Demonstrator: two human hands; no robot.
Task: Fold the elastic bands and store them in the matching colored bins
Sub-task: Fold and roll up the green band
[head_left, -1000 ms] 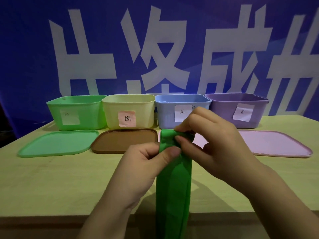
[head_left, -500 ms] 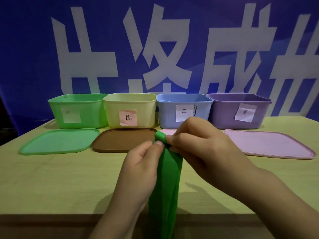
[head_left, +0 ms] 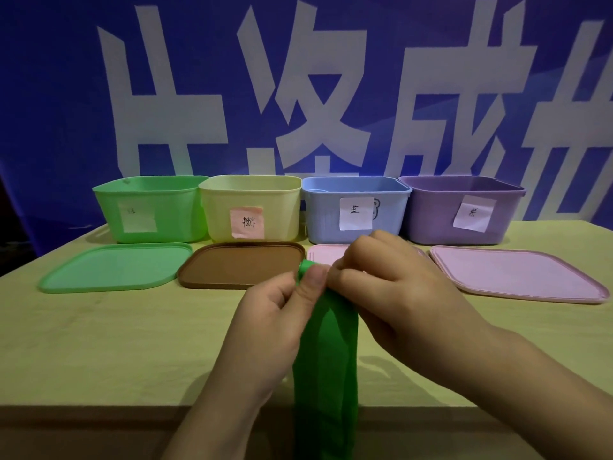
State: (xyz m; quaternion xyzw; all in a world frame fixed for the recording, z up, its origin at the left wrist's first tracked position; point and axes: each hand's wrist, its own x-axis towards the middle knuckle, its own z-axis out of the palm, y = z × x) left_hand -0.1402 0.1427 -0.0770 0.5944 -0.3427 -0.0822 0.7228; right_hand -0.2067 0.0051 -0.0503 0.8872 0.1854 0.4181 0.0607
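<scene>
1. The left hand (head_left: 268, 327) and right hand (head_left: 391, 293) both pinch the top fold of a smooth, flat green elastic band (head_left: 326, 360), which hangs past the pale wooden table (head_left: 99, 343) edge
2. Behind stand four glossy rounded plastic bins: green bin (head_left: 149, 209), yellow bin (head_left: 250, 207), blue bin (head_left: 355, 209), purple bin (head_left: 461, 210), each paper-labelled
3. Flat lids lie before them: green lid (head_left: 112, 268), brown lid (head_left: 240, 265), pink lid (head_left: 517, 275)

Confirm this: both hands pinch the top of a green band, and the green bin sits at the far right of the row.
Not quite. Both hands, left hand and right hand, do pinch the green band, but the head view shows the green bin at the far left of the row.
</scene>
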